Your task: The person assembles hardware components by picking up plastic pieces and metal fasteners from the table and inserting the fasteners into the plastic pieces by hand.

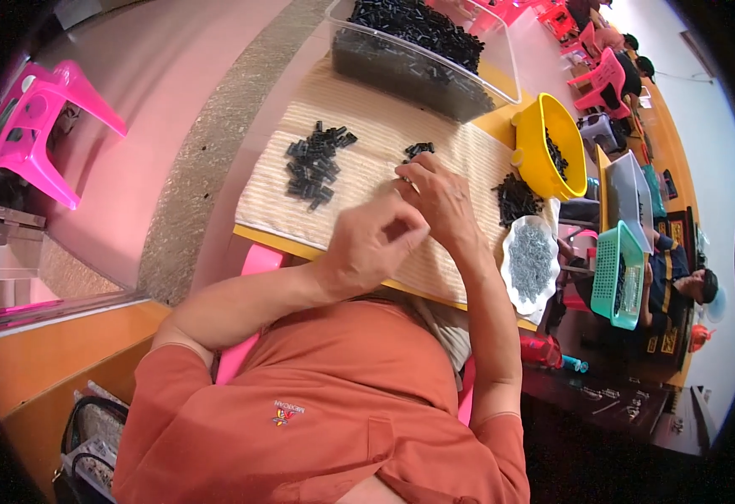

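My left hand (369, 245) hovers over the front of a striped cream cloth (287, 214), its fingers curled in toward the thumb. Whatever it may hold is hidden. Farther off, my right hand (445, 200) reaches down beside a few small black tube-like pieces (420, 149). Its fingertips are bent together, and I cannot make out what is between them. To the left lies a loose pile of similar black pieces (315, 164). Another dark heap (517, 200) sits right of my right hand, behind a white scalloped dish (508, 273) of small silvery pieces (532, 260).
A clear plastic bin (401, 71) full of black pieces stands at the table's far edge. Right of it is a yellow basin (522, 143) with more inside. A pink stool (35, 139) stands at left. A green basket (603, 281) and another person (678, 277) are at right.
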Demonstrator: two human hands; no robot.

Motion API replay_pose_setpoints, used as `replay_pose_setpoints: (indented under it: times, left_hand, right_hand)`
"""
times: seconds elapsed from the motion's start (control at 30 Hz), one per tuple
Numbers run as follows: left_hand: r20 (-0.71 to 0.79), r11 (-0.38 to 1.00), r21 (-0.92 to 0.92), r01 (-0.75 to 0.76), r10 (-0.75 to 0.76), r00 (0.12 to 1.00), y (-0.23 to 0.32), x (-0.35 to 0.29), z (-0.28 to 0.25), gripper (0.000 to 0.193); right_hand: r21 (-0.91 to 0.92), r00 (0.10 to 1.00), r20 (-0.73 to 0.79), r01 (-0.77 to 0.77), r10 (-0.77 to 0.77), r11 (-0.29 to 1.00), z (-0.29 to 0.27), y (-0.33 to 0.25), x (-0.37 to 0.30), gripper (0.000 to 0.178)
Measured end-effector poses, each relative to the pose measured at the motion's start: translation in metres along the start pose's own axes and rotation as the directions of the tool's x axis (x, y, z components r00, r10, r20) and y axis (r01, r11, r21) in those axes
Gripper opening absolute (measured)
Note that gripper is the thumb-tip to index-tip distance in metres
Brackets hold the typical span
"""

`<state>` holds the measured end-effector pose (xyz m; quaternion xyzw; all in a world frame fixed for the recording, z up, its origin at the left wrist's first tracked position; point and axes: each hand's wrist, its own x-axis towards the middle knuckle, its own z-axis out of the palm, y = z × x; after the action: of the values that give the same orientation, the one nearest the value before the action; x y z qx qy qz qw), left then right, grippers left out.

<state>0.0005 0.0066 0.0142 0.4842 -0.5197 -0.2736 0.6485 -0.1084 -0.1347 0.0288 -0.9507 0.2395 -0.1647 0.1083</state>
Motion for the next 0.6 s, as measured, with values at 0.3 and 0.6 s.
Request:
replay_pose_setpoints:
  times: [0.3,0.6]
  left_hand:
    - [0.018,0.883,-0.024,-0.468,0.469,0.883,0.001,-0.011,0.009,0.021]
    - [0.054,0.911,-0.003,-0.412,0.411,0.91,0.002,-0.01,0.005,0.018]
  right_hand:
    - [0.206,0.994,0.061,0.078,-0.092,0.975,0.025,-0.038,0.037,0.019]
    - [0.075,0.974,0.221,0.03,-0.046,0.997,0.041,-0.048,0.056,0.027]
